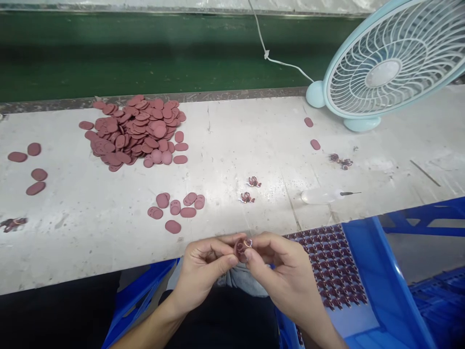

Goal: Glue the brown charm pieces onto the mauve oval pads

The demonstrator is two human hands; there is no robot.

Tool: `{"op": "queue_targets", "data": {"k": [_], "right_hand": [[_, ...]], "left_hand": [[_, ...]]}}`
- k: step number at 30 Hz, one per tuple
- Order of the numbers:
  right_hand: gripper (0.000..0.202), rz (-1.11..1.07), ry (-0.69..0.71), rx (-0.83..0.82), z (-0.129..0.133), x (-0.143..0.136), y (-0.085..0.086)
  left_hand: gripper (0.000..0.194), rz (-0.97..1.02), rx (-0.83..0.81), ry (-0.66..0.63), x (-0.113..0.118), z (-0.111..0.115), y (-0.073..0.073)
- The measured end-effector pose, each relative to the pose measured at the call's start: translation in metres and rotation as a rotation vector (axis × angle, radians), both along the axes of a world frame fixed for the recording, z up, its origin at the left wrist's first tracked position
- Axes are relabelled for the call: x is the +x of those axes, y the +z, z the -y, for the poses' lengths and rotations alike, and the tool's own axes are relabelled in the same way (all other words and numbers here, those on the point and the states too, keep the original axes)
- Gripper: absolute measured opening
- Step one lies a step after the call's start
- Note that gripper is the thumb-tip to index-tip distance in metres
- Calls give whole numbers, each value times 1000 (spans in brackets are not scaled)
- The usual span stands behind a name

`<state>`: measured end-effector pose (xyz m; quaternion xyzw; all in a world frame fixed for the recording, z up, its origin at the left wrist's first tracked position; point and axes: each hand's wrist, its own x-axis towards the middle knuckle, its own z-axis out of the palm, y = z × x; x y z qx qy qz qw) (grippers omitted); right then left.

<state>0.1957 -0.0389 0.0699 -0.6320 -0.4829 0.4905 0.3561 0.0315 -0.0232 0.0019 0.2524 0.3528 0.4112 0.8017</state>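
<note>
Close to the table's front edge, my left hand [209, 266] pinches a small reddish-brown oval disc [238, 246] between thumb and fingertips. My right hand [285, 271] is closed at the disc's right side, its thumb and forefinger on a small dark red figure piece with a pale edge [249, 243]. The two pieces are against each other; fingertips hide part of both. Beyond my hands lie two similar figure pieces [247, 198] on the table. A loose group of oval discs [188, 212] is to the left of them, some stacked in pairs.
A large heap of discs [141, 128] sits at the back left. At right are a translucent bottle with a thin needle tip [321, 195] and a light blue fan [383, 72]. A blue tray [392, 271] below the table edge holds rows of figure pieces [334, 261].
</note>
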Motion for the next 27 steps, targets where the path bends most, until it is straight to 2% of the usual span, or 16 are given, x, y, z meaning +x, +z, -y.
{"op": "queue_targets", "data": {"k": [6,12,17,23,27], "right_hand": [[8,135,30,127,3,0,-1],[8,99,18,132,4,2,-1],[15,251,72,211,6,8,4],[14,82,-1,209,8,4,-3],[15,43,-21,209,8,1,-9]], "left_hand": [[8,1,-8,10,2,-1,1],[10,12,1,21,5,1,1],[9,7,15,-12,5,0,5],[10,52,15,34,8,2,3],[11,29,26,43,11,1,3]]}}
